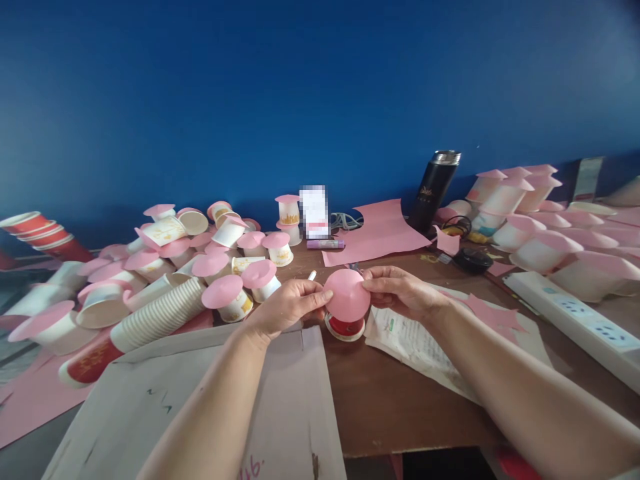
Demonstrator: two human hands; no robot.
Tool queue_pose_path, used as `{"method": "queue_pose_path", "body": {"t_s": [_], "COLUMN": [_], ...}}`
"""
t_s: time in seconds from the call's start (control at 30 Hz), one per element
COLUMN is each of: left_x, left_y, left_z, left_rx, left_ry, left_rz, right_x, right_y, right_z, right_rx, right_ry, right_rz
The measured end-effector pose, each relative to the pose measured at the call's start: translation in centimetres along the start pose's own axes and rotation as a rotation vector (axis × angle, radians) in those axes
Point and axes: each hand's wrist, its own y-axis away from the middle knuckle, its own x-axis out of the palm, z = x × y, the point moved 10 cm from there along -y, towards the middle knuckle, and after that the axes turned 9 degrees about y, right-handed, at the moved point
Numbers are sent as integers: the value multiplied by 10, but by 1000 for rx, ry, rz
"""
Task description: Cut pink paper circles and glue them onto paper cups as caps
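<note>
Between my two hands is a pink paper disc (349,297), held by its left and right edges. My left hand (295,303) pinches the left edge between thumb and fingers. On the opposite edge, my right hand (400,288) has its thumb and fingers closed. Directly below the disc stands a red paper cup (346,328), upside down with its white rim on the table; the disc hides its upper part. Whether the disc touches the cup I cannot tell.
Many cups with pink discs (223,292) crowd the left, beside a stack of nested cups (165,303). A cardboard sheet (280,400) lies front left. Pink paper (380,233), a black flask (435,190), a glue stick (325,245) and a power strip (575,327) lie behind and right.
</note>
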Motion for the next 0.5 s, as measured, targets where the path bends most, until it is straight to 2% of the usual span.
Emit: {"method": "queue_pose_path", "body": {"t_s": [0.23, 0.5], "left_x": [4, 7], "left_y": [-2, -3], "left_z": [3, 5], "left_rx": [-9, -19], "left_ry": [-20, -34], "left_rz": [54, 82], "right_x": [-3, -4], "right_y": [1, 5], "right_z": [-6, -2], "right_rx": [59, 86], "right_ry": [123, 291], "right_rz": [49, 54]}}
